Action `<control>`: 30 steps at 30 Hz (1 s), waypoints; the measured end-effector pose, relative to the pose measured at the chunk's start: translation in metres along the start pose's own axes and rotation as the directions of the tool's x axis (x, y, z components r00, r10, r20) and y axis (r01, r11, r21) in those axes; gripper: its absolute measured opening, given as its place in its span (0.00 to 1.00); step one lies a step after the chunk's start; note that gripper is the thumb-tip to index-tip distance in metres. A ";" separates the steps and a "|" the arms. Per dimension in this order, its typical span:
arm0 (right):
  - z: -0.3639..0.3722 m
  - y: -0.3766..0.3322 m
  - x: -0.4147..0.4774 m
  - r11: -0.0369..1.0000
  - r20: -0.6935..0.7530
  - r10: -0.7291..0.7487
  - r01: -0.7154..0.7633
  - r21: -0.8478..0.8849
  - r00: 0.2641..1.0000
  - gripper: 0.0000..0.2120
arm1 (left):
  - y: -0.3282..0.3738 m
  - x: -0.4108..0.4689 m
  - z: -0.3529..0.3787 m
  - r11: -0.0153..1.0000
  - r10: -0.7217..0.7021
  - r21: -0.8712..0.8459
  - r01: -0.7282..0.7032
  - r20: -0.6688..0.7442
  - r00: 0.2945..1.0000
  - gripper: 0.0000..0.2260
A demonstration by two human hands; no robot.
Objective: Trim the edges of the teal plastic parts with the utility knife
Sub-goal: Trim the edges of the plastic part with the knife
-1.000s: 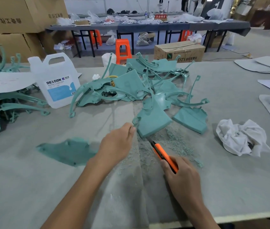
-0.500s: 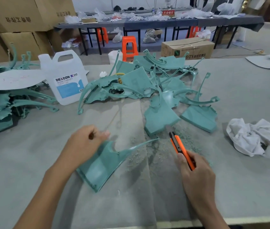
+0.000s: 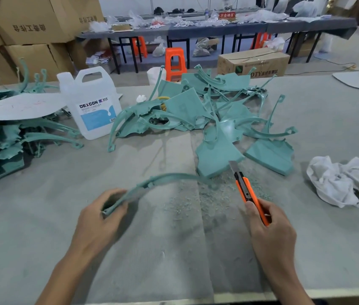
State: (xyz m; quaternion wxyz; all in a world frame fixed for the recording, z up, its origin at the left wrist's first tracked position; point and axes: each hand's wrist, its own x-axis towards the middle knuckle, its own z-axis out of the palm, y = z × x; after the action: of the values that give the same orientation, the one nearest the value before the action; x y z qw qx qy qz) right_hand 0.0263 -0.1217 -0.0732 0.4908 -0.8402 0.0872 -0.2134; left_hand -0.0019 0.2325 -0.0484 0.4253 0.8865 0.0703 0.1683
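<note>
My left hand [image 3: 99,219] grips one end of a teal plastic part [image 3: 163,179], seen edge-on as a thin curved strip arching right over the table. My right hand [image 3: 271,232] holds an orange utility knife [image 3: 249,194] with its blade out, pointing up and away; the blade tip lies near the corner of a flat teal part [image 3: 216,155]. Knife and held part are apart. A heap of teal parts [image 3: 196,104] fills the middle of the table, and another stack [image 3: 9,137] lies at the left.
A white DEXCON jug [image 3: 92,104] stands left of the heap. A crumpled white cloth [image 3: 343,183] lies at the right. Teal shavings [image 3: 209,194] litter the grey table [image 3: 42,238]. Cardboard boxes [image 3: 31,23], an orange stool [image 3: 175,60] and other tables stand behind.
My left hand picked a teal part up off the table on the left and turned it edge-on. My right hand with the knife drew slightly right, away from the flat part.
</note>
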 end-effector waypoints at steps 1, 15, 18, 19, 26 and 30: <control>0.000 0.000 0.000 1.000 -0.005 0.016 -0.016 0.015 1.000 0.08 | -0.003 0.003 0.005 0.998 -0.021 -0.055 0.016 -0.078 0.997 0.13; -0.002 -0.040 -0.011 0.989 0.385 -0.150 0.141 0.052 0.911 0.18 | 0.015 0.007 0.077 1.000 -0.008 0.009 0.008 -0.026 1.000 0.22; 0.001 -0.058 -0.010 0.970 0.502 -0.233 0.234 0.062 0.833 0.17 | 0.013 0.004 0.071 0.999 -0.045 -0.008 0.045 0.039 0.998 0.24; 0.001 -0.063 -0.008 0.962 0.523 -0.262 0.264 0.073 0.811 0.18 | 0.012 0.003 0.068 0.999 -0.048 -0.012 0.049 0.049 0.998 0.26; 0.001 -0.079 0.010 0.878 0.639 -0.401 0.475 0.063 0.656 0.16 | 0.006 -0.004 0.066 0.998 -0.070 0.011 0.069 0.086 0.994 0.26; 0.010 -0.078 0.036 0.837 0.579 -0.410 0.542 -0.067 0.705 0.18 | 0.006 -0.006 0.068 0.998 -0.065 0.000 0.066 0.086 0.994 0.26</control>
State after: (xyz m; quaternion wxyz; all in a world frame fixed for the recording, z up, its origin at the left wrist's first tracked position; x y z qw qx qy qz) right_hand 0.0576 -0.0870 -0.0002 0.3204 -0.9099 -0.2524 -0.0752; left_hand 0.0170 0.1775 -0.0846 0.4344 0.8896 0.0808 0.1160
